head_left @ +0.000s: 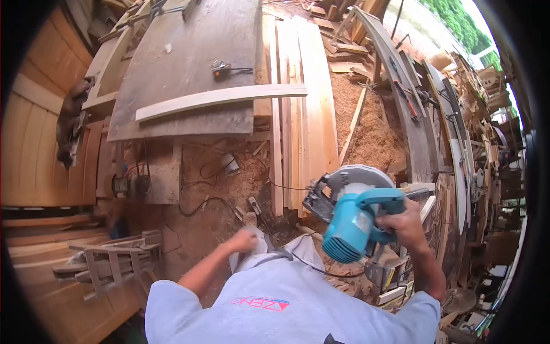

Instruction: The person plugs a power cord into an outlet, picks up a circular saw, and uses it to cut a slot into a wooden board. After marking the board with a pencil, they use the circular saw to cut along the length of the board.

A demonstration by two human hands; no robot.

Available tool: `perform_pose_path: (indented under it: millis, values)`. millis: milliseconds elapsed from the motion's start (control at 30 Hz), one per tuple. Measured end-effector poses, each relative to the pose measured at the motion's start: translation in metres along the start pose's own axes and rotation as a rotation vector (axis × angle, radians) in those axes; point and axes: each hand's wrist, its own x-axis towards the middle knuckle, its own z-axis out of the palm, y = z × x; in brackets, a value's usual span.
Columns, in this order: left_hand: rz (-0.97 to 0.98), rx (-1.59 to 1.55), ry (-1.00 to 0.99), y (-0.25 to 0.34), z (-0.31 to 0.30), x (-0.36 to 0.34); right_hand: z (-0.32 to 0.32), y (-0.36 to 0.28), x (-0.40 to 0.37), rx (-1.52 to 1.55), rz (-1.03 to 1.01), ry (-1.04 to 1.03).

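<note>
A teal circular saw [349, 223] hangs in front of my body on the right, its round guard facing away from me. My right hand [404, 225] is wrapped round its handle. Near my lap, my left hand [245, 239] is blurred, with its fingers curled, and I cannot make out anything in it. Beyond the saw lie long pale boards [309, 97], side by side. Across the front part of a wide worktable [189, 63] rests a narrow light strip of wood [217, 98], its right end reaching over the boards. A tape measure [220, 69] sits behind the strip.
Sawdust [372, 132] and offcuts cover the floor beyond the boards. Cables [200, 182] run over the ground near my legs. On the right, a long plank [409, 114] carries a red and black tool [405, 100]. A wooden frame piece [114, 264] is at the lower left.
</note>
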Motion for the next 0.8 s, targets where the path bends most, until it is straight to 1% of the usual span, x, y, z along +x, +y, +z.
perform_pose_path:
  millis: [33, 67, 100, 167, 233, 267, 300, 333, 367, 400, 433, 467, 500, 567, 633, 700, 733, 767, 800]
  values:
    - [-0.031, 0.067, 0.163, -0.047, -0.022, -0.016, 0.022, 0.014, 0.021, 0.019, 0.015, -0.102]
    - [-0.124, 0.170, 0.358, -0.073, -0.045, -0.038, 0.051, 0.016, 0.036, 0.043, -0.006, -0.174]
    - [-0.138, 0.124, 0.682, -0.085, -0.063, -0.066, 0.078, 0.021, 0.050, 0.045, 0.043, -0.221]
    - [-0.111, -0.017, 0.952, -0.078, -0.084, -0.121, 0.129, 0.018, 0.067, 0.003, 0.069, -0.312]
    - [-0.064, -0.159, 0.867, -0.083, -0.069, -0.148, 0.162, 0.023, 0.074, 0.025, 0.074, -0.344]
    - [-0.067, -0.309, 0.768, -0.080, -0.056, -0.155, 0.174, 0.019, 0.081, 0.038, 0.071, -0.346]
    - [-0.135, -0.428, 0.650, -0.069, -0.045, -0.159, 0.179, 0.015, 0.085, 0.032, 0.055, -0.353]
    - [-0.101, -0.476, 0.605, -0.069, -0.023, -0.149, 0.178, 0.014, 0.085, 0.134, 0.100, -0.334]
    - [-0.067, -0.459, 0.534, -0.061, -0.009, -0.137, 0.177, 0.011, 0.084, 0.236, 0.150, -0.310]
    - [0.033, -0.397, 0.504, -0.050, 0.003, -0.119, 0.176, -0.008, 0.076, 0.321, 0.175, -0.279]
    - [0.132, -0.336, 0.475, -0.034, 0.010, -0.093, 0.174, -0.025, 0.067, 0.321, 0.163, -0.265]
    - [0.197, -0.372, 0.443, 0.007, 0.002, -0.077, 0.170, -0.041, 0.060, 0.421, 0.146, -0.240]
    - [0.336, -0.244, 0.539, 0.018, 0.023, -0.039, 0.166, -0.055, 0.054, 0.523, 0.124, -0.216]
    - [0.714, -0.320, 0.402, 0.092, -0.013, -0.026, 0.153, -0.068, 0.044, 0.605, 0.003, -0.151]
    - [0.931, -0.158, 0.178, 0.144, -0.033, -0.023, 0.144, -0.086, 0.031, 0.683, -0.129, -0.036]
    - [0.971, -0.330, -0.175, 0.158, -0.037, -0.024, 0.120, -0.086, 0.028, 0.773, -0.220, 0.011]
    - [0.869, -0.345, -0.272, 0.160, -0.056, -0.040, 0.109, -0.087, 0.026, 0.914, -0.267, -0.090]
    - [0.781, -0.348, -0.195, 0.147, -0.069, -0.044, 0.094, -0.096, 0.022, 0.822, -0.358, -0.184]
    - [0.694, -0.349, -0.124, 0.129, -0.078, -0.047, 0.084, -0.104, 0.025, 0.825, -0.341, -0.251]
